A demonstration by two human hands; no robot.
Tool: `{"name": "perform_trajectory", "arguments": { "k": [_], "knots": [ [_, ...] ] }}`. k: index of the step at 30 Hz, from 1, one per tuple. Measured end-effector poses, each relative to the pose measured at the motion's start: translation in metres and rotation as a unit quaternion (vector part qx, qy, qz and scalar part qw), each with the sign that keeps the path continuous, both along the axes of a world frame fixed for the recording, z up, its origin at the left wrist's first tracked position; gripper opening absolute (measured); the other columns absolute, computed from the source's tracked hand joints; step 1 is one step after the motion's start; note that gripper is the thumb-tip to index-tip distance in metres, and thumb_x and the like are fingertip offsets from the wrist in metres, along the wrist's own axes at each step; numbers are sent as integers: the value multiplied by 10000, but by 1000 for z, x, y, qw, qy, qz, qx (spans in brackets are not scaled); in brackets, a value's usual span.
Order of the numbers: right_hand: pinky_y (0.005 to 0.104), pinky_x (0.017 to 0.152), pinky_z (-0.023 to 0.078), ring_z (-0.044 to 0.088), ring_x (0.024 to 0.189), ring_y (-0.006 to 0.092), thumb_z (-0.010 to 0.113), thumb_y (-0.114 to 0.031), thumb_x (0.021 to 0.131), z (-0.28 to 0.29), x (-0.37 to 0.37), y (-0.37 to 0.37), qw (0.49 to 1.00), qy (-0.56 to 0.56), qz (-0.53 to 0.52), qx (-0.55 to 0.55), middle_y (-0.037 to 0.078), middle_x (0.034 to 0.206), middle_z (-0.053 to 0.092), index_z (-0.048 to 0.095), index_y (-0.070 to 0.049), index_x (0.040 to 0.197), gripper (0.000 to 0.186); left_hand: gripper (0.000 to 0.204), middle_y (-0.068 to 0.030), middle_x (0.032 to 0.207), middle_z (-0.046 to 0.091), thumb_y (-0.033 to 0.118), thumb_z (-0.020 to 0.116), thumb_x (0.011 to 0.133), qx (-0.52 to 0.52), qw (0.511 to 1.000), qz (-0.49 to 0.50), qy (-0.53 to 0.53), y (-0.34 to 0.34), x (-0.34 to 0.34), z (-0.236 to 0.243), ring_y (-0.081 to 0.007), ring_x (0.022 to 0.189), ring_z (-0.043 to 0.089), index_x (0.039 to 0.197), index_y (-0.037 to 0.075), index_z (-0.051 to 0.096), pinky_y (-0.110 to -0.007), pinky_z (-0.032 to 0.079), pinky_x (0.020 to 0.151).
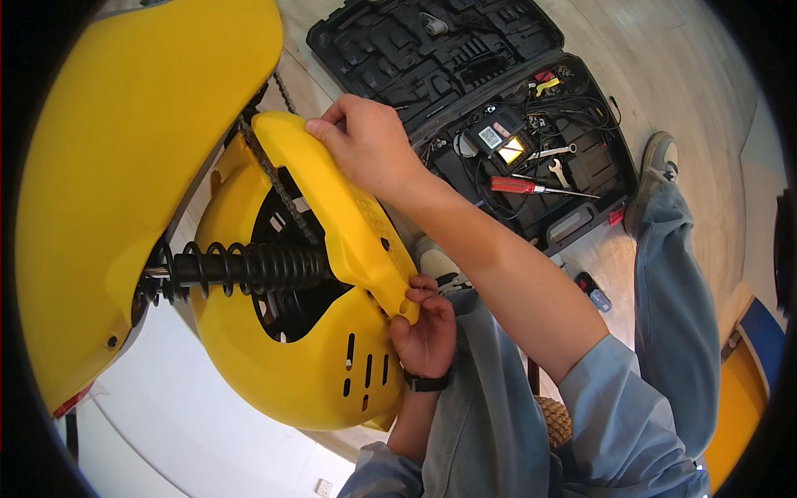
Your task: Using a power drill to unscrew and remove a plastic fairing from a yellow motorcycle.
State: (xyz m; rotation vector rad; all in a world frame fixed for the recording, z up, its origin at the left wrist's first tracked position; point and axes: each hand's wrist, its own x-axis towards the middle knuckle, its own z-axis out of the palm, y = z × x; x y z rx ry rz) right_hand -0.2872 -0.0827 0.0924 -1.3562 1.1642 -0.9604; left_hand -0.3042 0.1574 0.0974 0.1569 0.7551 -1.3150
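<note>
A long yellow chain guard (pixel 344 203) lies between my two hands, beside the metal chain (pixel 278 183). My right hand (pixel 369 141) grips its upper end, the thumb on the outer face and the fingers over the edge. At the lower end, my left hand (pixel 427 336), with a black band on the wrist, has its fingers and thumb closed on the tip. Behind the guard sits a round yellow wheel cover (pixel 290 382) with slots and a dark opening. A black coil-spring shock absorber (pixel 249 267) runs from that opening to the large yellow body panel (pixel 124 191).
An open black tool case (pixel 573 216) lies on the floor ahead, holding a red-handled screwdriver (pixel 515 185), wrenches (pixel 559 172), cables and a device with a lit screen (pixel 511 150). My shoe (pixel 660 162) is beside it. A small dark-and-blue object (pixel 594 292) lies near my legs.
</note>
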Motion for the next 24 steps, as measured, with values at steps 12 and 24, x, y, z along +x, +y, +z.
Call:
{"name": "perform_trajectory", "arguments": {
  "k": [12,24],
  "knots": [
    [392,677,506,634,718,343,663,-147,814,-11,-7,6,994,-110,-8,12,176,756,655,667,-13,851,140,710,-108,1169,505,-44,790,687,-14,1000,1,19,1,-1,-1,-190,1066,607,1278,24,403,-339,462,969],
    [333,699,515,666,723,247,667,-111,809,-1,-10,6,997,-72,12,-6,137,806,686,707,-33,917,139,705,-106,1203,486,-20,774,720,9,999,-20,-44,3,2,2,-182,1065,593,1305,27,384,-330,464,966]
  ]
}}
